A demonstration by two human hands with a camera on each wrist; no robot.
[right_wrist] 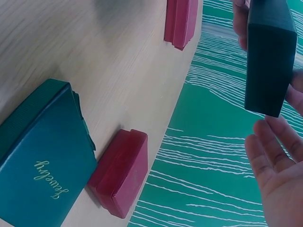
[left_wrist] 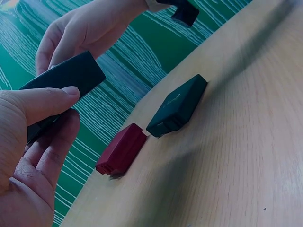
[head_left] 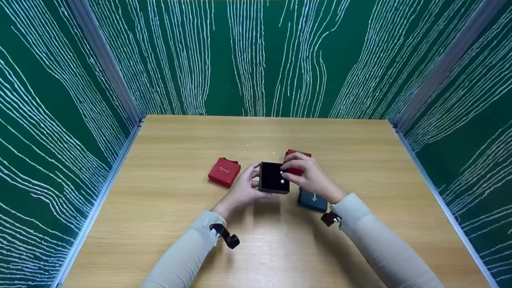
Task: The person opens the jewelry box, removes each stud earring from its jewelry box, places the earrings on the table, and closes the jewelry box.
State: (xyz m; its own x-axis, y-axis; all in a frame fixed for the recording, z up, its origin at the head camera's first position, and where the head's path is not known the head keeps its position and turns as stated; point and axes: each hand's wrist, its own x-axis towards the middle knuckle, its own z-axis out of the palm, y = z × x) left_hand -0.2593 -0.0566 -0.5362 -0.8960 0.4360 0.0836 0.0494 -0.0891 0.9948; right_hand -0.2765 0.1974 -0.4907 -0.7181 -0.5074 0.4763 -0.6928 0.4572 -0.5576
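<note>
My left hand (head_left: 246,186) grips a dark green jewelry box (left_wrist: 71,75) at its left side, thumb on one wall and fingers beneath. The box is raised off the table and its black inside (head_left: 272,176) faces up. A bright shiny spot (head_left: 283,181) shows near the right edge of that inside. My right hand (head_left: 306,170) is at the box's right edge, thumb and forefinger pinching a small shiny piece of jewelry (head_left: 281,173), too small to make out fully. In the right wrist view, its other fingers (right_wrist: 272,146) reach out below the box.
A red box (head_left: 225,172) lies left of my left hand. Another red box (right_wrist: 120,172) is partly behind my right hand, and a green box (right_wrist: 45,161) lettered "Jewelry" lies beside it. Several tiny pale bits (head_left: 247,145) lie farther back on the wooden table (head_left: 180,136).
</note>
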